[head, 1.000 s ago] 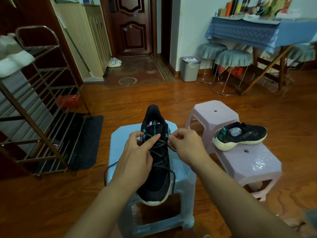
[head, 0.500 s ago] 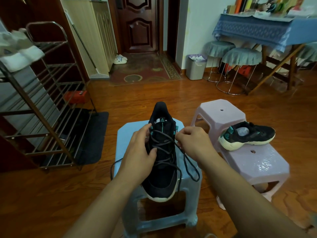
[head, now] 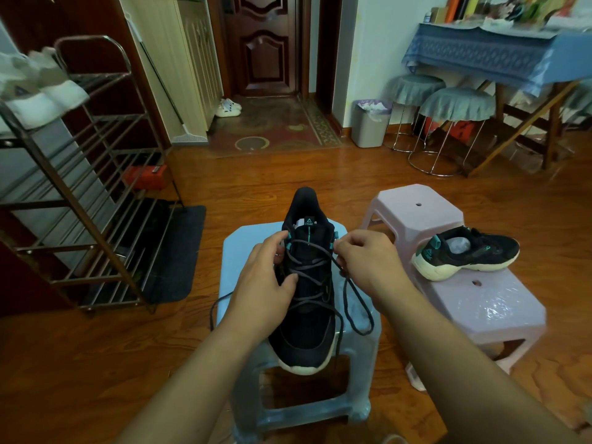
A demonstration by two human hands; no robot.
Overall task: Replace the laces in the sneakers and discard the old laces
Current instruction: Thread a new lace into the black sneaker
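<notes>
A black sneaker [head: 307, 334] with a cream sole lies on a light blue stool [head: 238, 251], toe towards me. A dark lace [head: 350, 302] crosses its eyelets, and loose ends trail off both sides. My left hand [head: 266, 283] grips the sneaker's left side, thumb on the laces. My right hand [head: 365, 257] pinches the lace at the top right eyelet. A second black sneaker [head: 464, 257] without laces lies on its side on a pink stool [head: 487, 312].
Another pink stool [head: 416, 206] stands behind. A grey bin [head: 370, 125] with a liner is by the wall. A metal shoe rack [head: 80, 187] and dark mat [head: 179, 251] are at left. Covered round stools [head: 455, 105] sit under a blue-clothed table [head: 487, 56].
A loop of lace has been drawn out on the sneaker's right side. My left thumb has moved from the upper laces down onto the middle ones. My view has shifted slightly.
</notes>
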